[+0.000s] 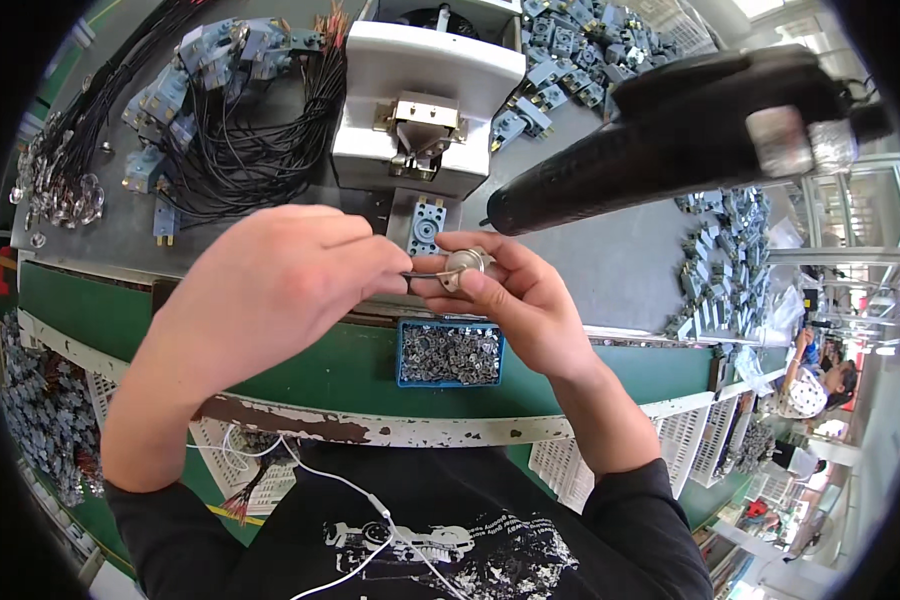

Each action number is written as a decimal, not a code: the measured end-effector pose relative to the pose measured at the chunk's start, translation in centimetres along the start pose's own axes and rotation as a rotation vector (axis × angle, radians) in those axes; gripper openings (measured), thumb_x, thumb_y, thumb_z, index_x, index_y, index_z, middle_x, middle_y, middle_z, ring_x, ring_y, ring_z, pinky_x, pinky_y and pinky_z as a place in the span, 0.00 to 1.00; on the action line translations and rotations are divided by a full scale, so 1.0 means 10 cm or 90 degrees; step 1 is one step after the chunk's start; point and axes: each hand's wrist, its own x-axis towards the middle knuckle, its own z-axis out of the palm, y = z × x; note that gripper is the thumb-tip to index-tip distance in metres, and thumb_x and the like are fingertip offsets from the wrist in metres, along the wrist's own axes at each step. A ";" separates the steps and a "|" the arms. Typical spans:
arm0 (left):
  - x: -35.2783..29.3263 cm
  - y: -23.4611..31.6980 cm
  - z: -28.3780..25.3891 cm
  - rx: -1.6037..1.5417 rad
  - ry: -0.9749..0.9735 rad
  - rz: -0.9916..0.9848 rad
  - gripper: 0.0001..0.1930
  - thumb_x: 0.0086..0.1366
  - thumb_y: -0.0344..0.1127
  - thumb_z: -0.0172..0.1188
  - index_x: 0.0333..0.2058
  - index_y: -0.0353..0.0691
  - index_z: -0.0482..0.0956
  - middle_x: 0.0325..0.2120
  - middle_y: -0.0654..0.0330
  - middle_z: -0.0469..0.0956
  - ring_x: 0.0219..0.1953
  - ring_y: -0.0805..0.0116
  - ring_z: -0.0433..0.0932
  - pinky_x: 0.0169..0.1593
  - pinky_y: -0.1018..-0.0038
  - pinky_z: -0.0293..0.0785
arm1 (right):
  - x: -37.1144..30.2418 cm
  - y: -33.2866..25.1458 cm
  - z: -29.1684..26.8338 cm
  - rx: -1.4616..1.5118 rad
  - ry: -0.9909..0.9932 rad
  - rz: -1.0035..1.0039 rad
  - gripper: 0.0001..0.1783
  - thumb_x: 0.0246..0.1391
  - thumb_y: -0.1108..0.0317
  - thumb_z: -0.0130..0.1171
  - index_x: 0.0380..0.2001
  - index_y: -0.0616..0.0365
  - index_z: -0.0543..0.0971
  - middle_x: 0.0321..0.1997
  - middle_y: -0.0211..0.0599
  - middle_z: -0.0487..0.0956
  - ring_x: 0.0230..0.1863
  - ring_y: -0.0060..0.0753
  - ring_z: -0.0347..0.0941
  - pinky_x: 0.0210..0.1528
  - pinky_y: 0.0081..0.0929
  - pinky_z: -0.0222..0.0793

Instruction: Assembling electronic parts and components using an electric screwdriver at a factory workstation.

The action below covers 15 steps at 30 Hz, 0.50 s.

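Between the thumb and fingers of my right hand (530, 315) sits a small round silvery metal part (466, 262). My left hand (285, 285) pinches a thin black wire (422, 276), which runs up to that part; its fingertips almost meet those of the right hand. Whether the wire is fixed to the part I cannot tell. Just beyond the hands, a grey-blue plastic housing (427, 226) with a round recess rests at the foot of a white bench machine (432, 85). Nearer to me, below both hands, stands a blue tray (400, 372) full of small metal pieces.
A black cylindrical tool (660, 140) slants in from the upper right, close to the right hand. Wired housings (205, 60) and black cables (270, 150) lie at the left. More housings are heaped at the back (570, 45) and right (725, 260). A person (810, 390) sits far right.
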 end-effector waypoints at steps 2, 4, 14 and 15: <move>0.02 -0.02 0.00 -0.035 0.021 0.009 0.05 0.59 0.31 0.65 0.34 0.42 0.79 0.23 0.60 0.74 0.31 0.60 0.79 0.36 0.64 0.75 | 0.03 -0.01 0.04 0.082 -0.009 0.038 0.24 0.75 0.65 0.49 0.67 0.67 0.66 0.62 0.54 0.78 0.61 0.45 0.78 0.63 0.39 0.77; 0.01 -0.04 -0.03 -0.025 0.004 0.008 0.07 0.58 0.31 0.67 0.36 0.41 0.82 0.24 0.60 0.75 0.30 0.58 0.77 0.35 0.64 0.74 | 0.06 -0.02 0.00 0.052 -0.019 0.065 0.24 0.75 0.64 0.49 0.67 0.67 0.66 0.60 0.52 0.79 0.60 0.43 0.79 0.62 0.38 0.78; 0.02 -0.07 0.33 -0.385 0.048 -0.067 0.08 0.60 0.26 0.69 0.39 0.38 0.85 0.28 0.60 0.75 0.31 0.64 0.77 0.35 0.70 0.73 | -0.07 0.10 0.32 0.180 0.163 -0.222 0.17 0.75 0.68 0.47 0.61 0.62 0.72 0.52 0.52 0.82 0.49 0.41 0.82 0.54 0.36 0.78; 0.02 -0.07 0.34 -0.385 0.049 -0.064 0.08 0.60 0.26 0.69 0.39 0.38 0.85 0.28 0.60 0.75 0.31 0.64 0.77 0.35 0.70 0.73 | -0.09 0.13 0.37 0.262 0.189 -0.224 0.16 0.75 0.68 0.47 0.60 0.61 0.73 0.52 0.55 0.82 0.49 0.42 0.82 0.54 0.37 0.78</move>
